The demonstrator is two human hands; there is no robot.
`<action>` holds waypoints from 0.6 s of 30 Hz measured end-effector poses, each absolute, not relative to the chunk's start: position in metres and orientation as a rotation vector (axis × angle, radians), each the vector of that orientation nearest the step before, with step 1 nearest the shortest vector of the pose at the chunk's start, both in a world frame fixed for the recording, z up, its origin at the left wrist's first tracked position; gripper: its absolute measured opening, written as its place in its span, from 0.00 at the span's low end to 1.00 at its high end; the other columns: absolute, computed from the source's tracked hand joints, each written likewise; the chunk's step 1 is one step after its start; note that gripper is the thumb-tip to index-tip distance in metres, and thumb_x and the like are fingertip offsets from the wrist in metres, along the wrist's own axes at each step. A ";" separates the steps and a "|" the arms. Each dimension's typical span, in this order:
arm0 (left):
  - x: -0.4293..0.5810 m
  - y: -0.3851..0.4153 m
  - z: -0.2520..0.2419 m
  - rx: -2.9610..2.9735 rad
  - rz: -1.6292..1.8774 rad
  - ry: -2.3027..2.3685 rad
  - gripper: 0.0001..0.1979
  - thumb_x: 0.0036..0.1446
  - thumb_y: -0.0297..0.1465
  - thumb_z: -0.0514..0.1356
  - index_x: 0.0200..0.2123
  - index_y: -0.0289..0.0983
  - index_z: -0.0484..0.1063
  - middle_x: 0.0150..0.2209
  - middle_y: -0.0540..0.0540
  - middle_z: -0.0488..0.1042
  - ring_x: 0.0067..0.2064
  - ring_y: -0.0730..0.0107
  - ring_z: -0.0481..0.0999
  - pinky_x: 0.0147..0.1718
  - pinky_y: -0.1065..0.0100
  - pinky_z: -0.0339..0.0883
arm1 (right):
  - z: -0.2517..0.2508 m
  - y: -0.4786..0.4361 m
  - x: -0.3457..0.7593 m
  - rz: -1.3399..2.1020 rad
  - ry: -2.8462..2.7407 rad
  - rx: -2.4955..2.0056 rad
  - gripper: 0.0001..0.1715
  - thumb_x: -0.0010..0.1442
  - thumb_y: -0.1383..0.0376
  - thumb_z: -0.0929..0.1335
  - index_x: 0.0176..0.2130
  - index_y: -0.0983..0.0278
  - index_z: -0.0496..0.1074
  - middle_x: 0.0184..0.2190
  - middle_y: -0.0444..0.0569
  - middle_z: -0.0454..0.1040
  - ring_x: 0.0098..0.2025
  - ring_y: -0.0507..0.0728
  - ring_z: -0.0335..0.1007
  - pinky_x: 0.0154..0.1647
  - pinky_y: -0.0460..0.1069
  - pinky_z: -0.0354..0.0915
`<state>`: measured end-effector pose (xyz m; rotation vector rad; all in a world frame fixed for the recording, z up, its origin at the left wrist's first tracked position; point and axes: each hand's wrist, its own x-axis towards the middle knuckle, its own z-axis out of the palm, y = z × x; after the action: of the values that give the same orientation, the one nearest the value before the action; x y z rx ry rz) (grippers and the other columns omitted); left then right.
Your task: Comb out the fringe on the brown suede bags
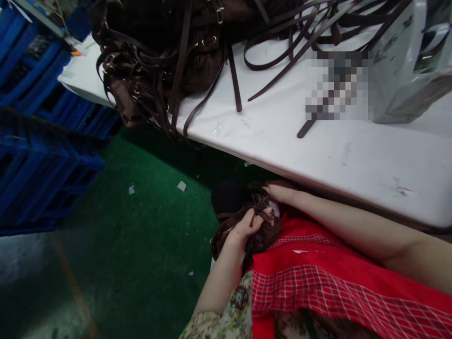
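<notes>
Grasping a dark brown bag (270,235) with the left hand (247,223), gathered by the thumb and fingers at a bunch of thin cords (259,202). Holding the right hand (278,193) just beyond, near those same cords, with fingertips partly hidden; impossible to tell whether clenched, released or grasping. Located low, next to the red apron (318,259) and below the near edge of the white surface (370,174), well apart from the other bags. Judging by the loose, untidy cords, probably partway through with this one; not yet set down. Just past the bag, a black rounded shape (228,200), too dark to name. Up on the surface, lying heaped toward the left end, more brown bags (201,70), with straps dangling over the edge. Perhaps waiting, perhaps already dealt with; no telling which, hence no fair count of work left. Farther right, loose long straps (275,84), then a translucent container (395,84). Off to the left, stacked blue pallets (45,174) on the green floor (158,212).
</notes>
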<state>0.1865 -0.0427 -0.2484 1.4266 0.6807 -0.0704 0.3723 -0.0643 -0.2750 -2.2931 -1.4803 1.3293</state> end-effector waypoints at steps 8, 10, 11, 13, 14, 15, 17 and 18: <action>0.193 -0.033 -0.240 1.239 -0.115 0.562 0.20 0.59 0.41 0.53 0.26 0.32 0.75 0.29 0.44 0.76 0.36 0.67 0.74 0.40 0.68 0.66 | -0.221 -0.118 0.382 1.008 -1.736 -2.012 0.21 0.70 0.56 0.54 0.38 0.63 0.68 0.32 0.48 0.76 0.34 0.55 0.72 0.36 0.47 0.61; 0.195 -0.033 -0.244 1.230 -0.147 0.582 0.16 0.58 0.37 0.54 0.24 0.33 0.74 0.28 0.46 0.75 0.35 0.68 0.73 0.41 0.68 0.65 | -0.210 -0.128 0.377 0.911 -1.958 -1.927 0.19 0.69 0.57 0.55 0.38 0.62 0.68 0.33 0.48 0.75 0.34 0.55 0.72 0.34 0.47 0.60; 0.195 -0.034 -0.247 1.216 -0.162 0.608 0.14 0.56 0.35 0.55 0.24 0.33 0.73 0.27 0.47 0.75 0.34 0.68 0.73 0.40 0.68 0.66 | -0.207 -0.130 0.374 0.879 -2.060 -1.917 0.17 0.69 0.59 0.55 0.38 0.63 0.68 0.34 0.49 0.75 0.33 0.55 0.72 0.33 0.47 0.60; 0.196 -0.035 -0.250 1.185 -0.181 0.663 0.12 0.55 0.31 0.54 0.23 0.34 0.73 0.26 0.48 0.74 0.32 0.70 0.72 0.40 0.68 0.66 | -0.206 -0.132 0.367 0.803 -2.195 -1.961 0.16 0.68 0.61 0.56 0.38 0.64 0.68 0.33 0.50 0.75 0.32 0.56 0.72 0.30 0.47 0.59; 0.196 -0.035 -0.252 1.177 -0.190 0.672 0.13 0.55 0.30 0.53 0.23 0.34 0.72 0.25 0.48 0.74 0.31 0.70 0.71 0.39 0.68 0.66 | -0.208 -0.131 0.364 0.769 -2.232 -2.001 0.14 0.68 0.62 0.57 0.38 0.64 0.68 0.34 0.51 0.75 0.32 0.56 0.72 0.29 0.47 0.58; 0.196 -0.036 -0.253 1.179 -0.200 0.668 0.13 0.55 0.30 0.53 0.22 0.34 0.72 0.25 0.48 0.73 0.31 0.71 0.71 0.39 0.68 0.66 | -0.210 -0.130 0.362 0.748 -2.256 -2.040 0.13 0.67 0.63 0.57 0.39 0.64 0.67 0.34 0.51 0.75 0.32 0.56 0.72 0.27 0.47 0.57; 0.197 -0.037 -0.256 1.215 -0.207 0.653 0.15 0.57 0.32 0.53 0.21 0.34 0.71 0.23 0.48 0.72 0.29 0.71 0.71 0.38 0.69 0.66 | -0.217 -0.127 0.359 0.754 -2.289 -2.091 0.11 0.67 0.65 0.58 0.40 0.64 0.67 0.35 0.52 0.75 0.31 0.57 0.73 0.25 0.47 0.56; 0.197 -0.038 -0.257 1.235 -0.201 0.659 0.16 0.58 0.34 0.52 0.21 0.34 0.70 0.23 0.48 0.71 0.28 0.72 0.70 0.37 0.69 0.66 | -0.221 -0.125 0.359 0.775 -2.293 -2.106 0.11 0.67 0.65 0.58 0.41 0.64 0.67 0.35 0.52 0.75 0.31 0.57 0.73 0.25 0.47 0.56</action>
<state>0.1971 -0.0382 -0.2572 1.2349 0.6590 -0.2011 0.3588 -0.1248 -0.2209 -2.1057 -2.2927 0.7750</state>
